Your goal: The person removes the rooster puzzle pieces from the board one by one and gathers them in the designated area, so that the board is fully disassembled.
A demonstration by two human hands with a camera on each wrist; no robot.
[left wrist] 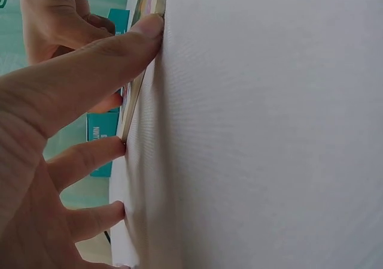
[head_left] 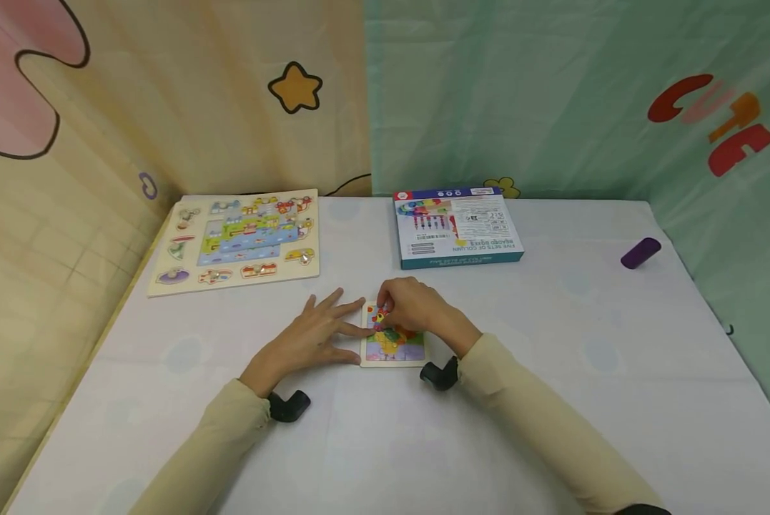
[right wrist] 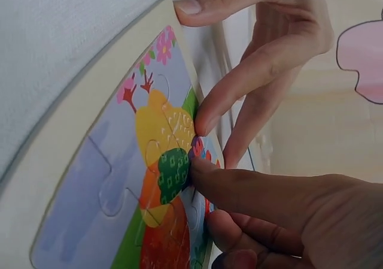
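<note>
A small jigsaw puzzle (head_left: 394, 350) with a pale border lies flat on the table, its picture showing a yellow and green bird. At its left edge, my left hand (head_left: 323, 331) spreads its fingers. The left thumb (left wrist: 146, 29) rests against the near corner, and the index finger (right wrist: 218, 104) touches the side. My right hand (head_left: 413, 304) bends over the puzzle's far left part. Its thumb and fingers pinch a colourful puzzle piece (head_left: 379, 317) there. The right thumb (right wrist: 209, 172) partly covers that piece, so whether it is fully seated cannot be seen.
A wooden knob puzzle board (head_left: 256, 279) with picture sheets on it lies at the back left. Behind the hands sits a flat toy box (head_left: 468, 229). Toward the right edge of the white table (head_left: 552, 343) lies a purple cylinder (head_left: 640, 253). Printed curtains (head_left: 487, 107) hang behind.
</note>
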